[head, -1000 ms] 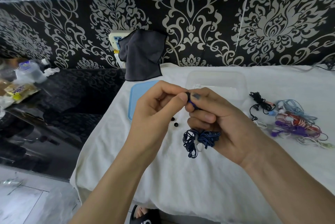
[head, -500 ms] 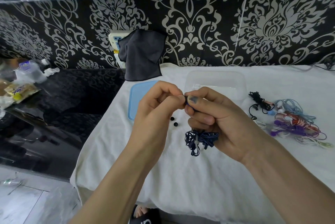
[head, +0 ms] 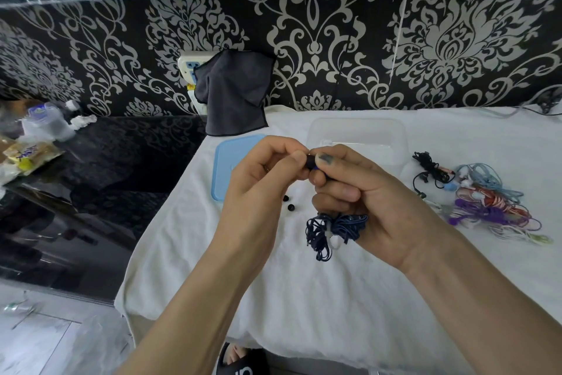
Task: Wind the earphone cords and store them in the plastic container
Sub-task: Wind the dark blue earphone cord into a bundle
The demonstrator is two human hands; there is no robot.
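A wound bundle of dark blue earphone cord (head: 333, 229) hangs from my right hand (head: 368, 201), whose lower fingers curl around it. Thumb and forefinger of that hand pinch a small dark earbud piece, and my left hand (head: 261, 180) pinches the same piece from the left. Two loose black ear tips (head: 289, 204) lie on the white cloth below my left hand. Behind my hands stands the clear plastic container (head: 357, 133), open, with its blue lid (head: 232, 162) flat to its left. A tangle of black, light blue, red, purple and white earphones (head: 483, 201) lies to the right.
A white cloth (head: 304, 298) covers the table. A dark grey cloth (head: 234, 95) hangs over a wall socket at the back. On the left is a glossy black surface (head: 91, 180) with a plastic bottle (head: 45, 125) and snack packets. A sandalled foot (head: 240, 358) shows below the table edge.
Both hands have risen slightly and the blue bundle with them. The fingertips have shifted a little on the small earbud piece. Nothing else has moved.
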